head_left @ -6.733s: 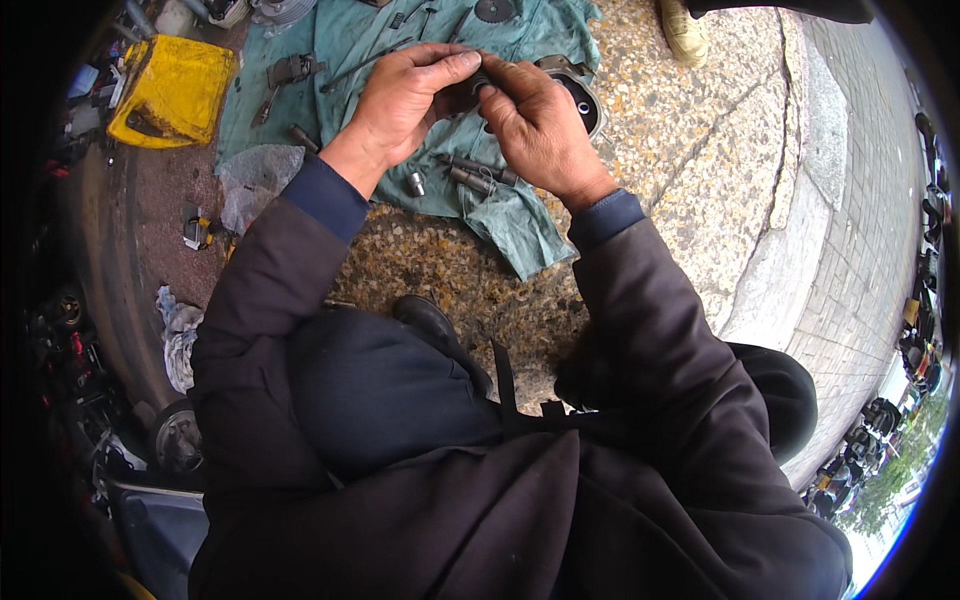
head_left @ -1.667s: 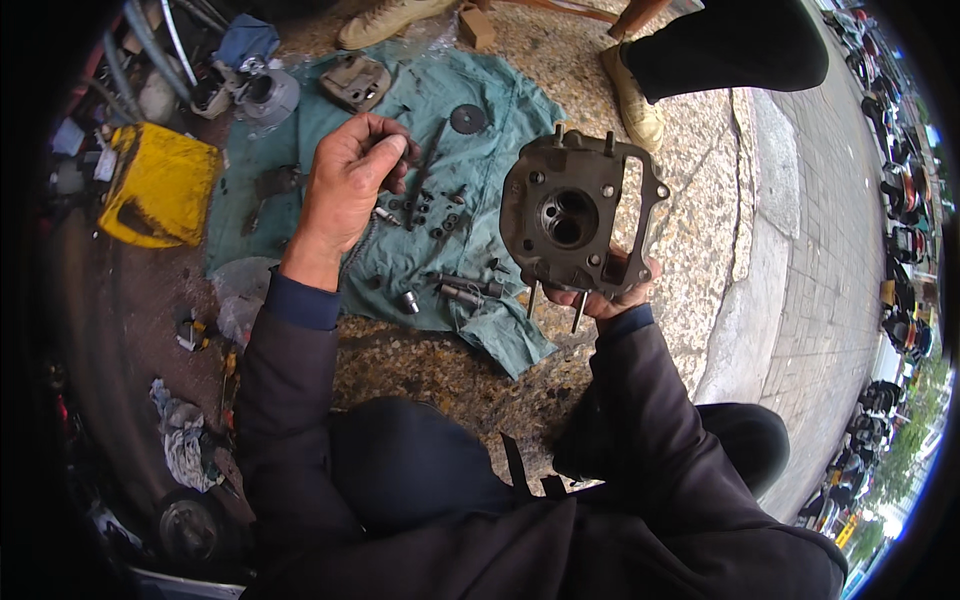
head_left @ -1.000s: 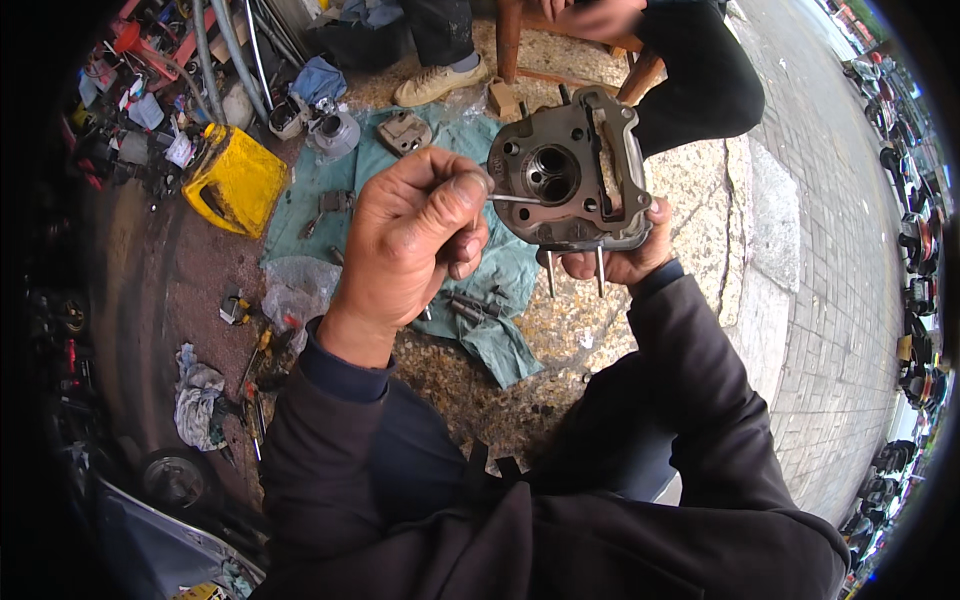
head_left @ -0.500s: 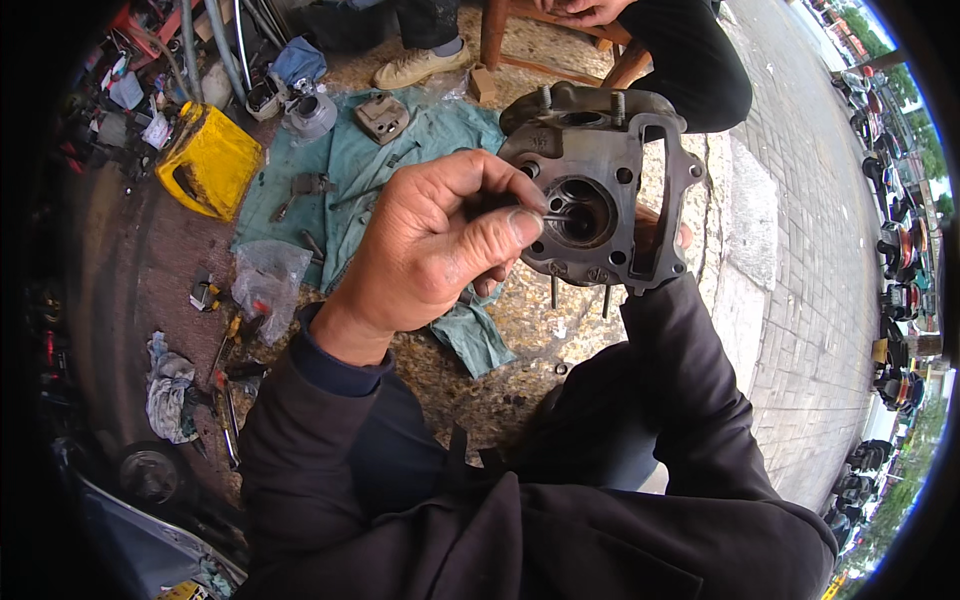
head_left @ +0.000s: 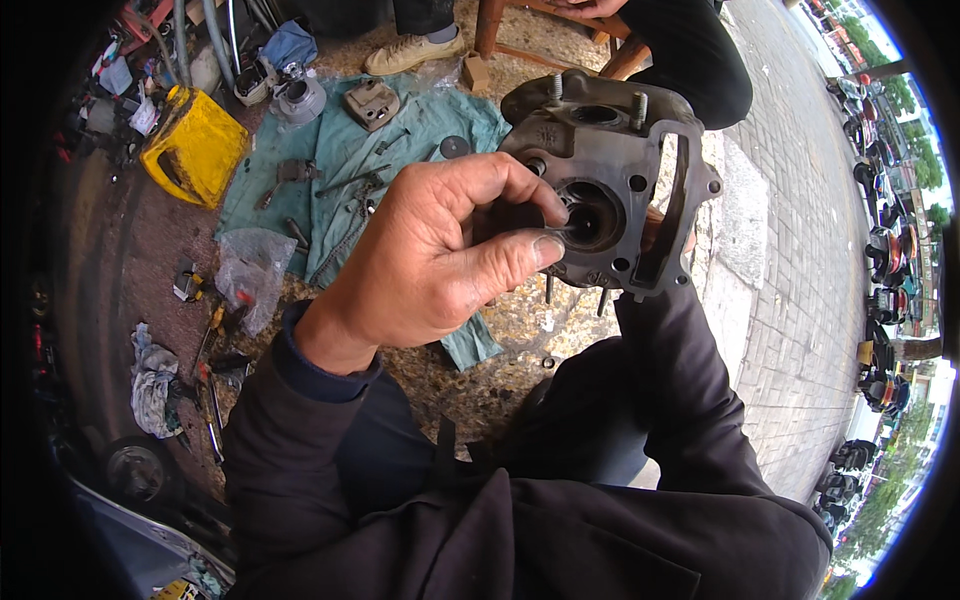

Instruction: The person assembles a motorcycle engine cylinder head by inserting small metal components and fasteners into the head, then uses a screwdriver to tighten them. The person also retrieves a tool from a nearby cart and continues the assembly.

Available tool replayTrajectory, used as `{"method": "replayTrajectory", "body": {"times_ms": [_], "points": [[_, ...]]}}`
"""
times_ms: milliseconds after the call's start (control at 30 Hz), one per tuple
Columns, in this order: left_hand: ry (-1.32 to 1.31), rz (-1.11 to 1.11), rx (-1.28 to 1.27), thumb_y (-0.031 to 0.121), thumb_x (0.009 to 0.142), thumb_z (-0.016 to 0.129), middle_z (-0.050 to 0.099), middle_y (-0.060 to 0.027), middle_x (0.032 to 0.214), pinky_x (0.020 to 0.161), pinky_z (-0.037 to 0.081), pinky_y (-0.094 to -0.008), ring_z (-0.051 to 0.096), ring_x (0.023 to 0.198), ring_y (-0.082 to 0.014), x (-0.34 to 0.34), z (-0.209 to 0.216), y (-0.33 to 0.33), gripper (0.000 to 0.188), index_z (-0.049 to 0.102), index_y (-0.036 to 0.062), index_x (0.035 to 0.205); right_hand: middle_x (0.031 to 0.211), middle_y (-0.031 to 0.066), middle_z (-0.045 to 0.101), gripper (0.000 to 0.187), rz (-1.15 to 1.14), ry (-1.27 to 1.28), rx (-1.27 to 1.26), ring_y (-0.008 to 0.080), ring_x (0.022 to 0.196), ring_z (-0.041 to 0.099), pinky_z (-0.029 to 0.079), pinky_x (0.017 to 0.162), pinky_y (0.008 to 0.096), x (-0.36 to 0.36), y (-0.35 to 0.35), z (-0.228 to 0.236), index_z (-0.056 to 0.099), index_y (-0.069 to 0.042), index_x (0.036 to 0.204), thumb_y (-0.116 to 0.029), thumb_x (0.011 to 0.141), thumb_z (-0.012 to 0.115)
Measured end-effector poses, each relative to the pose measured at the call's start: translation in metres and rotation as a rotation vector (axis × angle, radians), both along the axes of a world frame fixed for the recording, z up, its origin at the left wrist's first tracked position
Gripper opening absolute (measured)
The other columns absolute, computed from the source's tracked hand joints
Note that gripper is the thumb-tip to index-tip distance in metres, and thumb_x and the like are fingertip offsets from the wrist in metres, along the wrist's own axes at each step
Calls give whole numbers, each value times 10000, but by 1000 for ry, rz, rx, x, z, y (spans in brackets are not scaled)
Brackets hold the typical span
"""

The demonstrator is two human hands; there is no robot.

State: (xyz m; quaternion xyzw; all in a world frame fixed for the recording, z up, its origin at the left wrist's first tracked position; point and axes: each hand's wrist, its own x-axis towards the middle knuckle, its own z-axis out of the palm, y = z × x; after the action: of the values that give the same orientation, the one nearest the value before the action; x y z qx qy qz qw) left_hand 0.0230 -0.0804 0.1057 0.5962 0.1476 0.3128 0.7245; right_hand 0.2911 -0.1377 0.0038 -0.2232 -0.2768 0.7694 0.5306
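A grey metal engine cylinder head (head_left: 640, 215) is held up in front of me, its round combustion chamber facing me. Two threaded studs stick up from its top and thin pins hang below it. My right hand (head_left: 690, 242) supports it from behind; only bits of fingers show at its right side. My left hand (head_left: 450, 240) is at the chamber's left rim, thumb and forefinger closed in a pinch. What sits between those fingertips is too small and dark to make out.
A teal cloth (head_left: 340, 140) on the ground bears a small metal engine cover (head_left: 372, 104) and several loose parts. A yellow container (head_left: 195, 145), a plastic bag (head_left: 255, 275) and a crumpled rag (head_left: 155, 385) lie leftward. Another person's shoe (head_left: 413, 52) is beyond, beside a wooden stool (head_left: 490, 28).
My left thumb and forefinger have moved slightly right, closer into the chamber. The cylinder head has tilted a little and shifted slightly right in my right hand.
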Motion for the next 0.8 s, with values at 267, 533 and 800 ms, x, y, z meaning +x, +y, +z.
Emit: {"method": "replayTrajectory", "body": {"times_ms": [267, 533, 800], "points": [[66, 47, 123, 29, 904, 689, 628, -21, 804, 606, 448, -197, 556, 696, -38, 2, 0, -4, 127, 637, -35, 1000, 1384, 271, 506, 1168, 8, 3, -32, 416, 1220, 564, 470, 1046, 511, -13, -3, 18, 376, 55, 1450, -449, 482, 790], [125, 242, 58, 42, 909, 610, 577, -36, 778, 522, 455, -247, 546, 623, -93, 12, -1, -1, 211, 551, -13, 1104, 1427, 148, 524, 1042, 28, 239, 0, 294, 1331, 498, 329, 1167, 405, -5, 9, -3, 361, 1, 1485, -116, 547, 798], [127, 478, 346, 132, 995, 584, 645, -51, 846, 603, 484, -283, 571, 695, -86, 14, -18, 4, 247, 621, -45, 1163, 1328, 142, 596, 823, 53, 216, 59, 263, 1157, 635, 548, 937, 437, -14, 14, -23, 342, -41, 1485, -196, 796, 764]]}}
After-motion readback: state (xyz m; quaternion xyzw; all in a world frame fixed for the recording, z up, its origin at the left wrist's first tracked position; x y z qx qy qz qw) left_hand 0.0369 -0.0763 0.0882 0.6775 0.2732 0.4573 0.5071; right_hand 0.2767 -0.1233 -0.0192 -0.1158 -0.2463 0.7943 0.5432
